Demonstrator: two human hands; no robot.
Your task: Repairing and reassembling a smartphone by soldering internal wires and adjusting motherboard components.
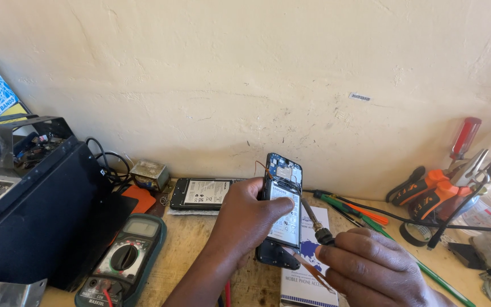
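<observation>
left hand [245, 219] clamping opened phone [282, 207] upright, thumb lying across battery | right hand [370, 264] fingers closing round soldering iron [316, 224], tip beside thumb | phone looking light, stiff, fragile; gripping by edges seeming best

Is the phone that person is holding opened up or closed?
Opened up: the phone in the left hand has no back cover, so its battery and circuit board show.
</observation>
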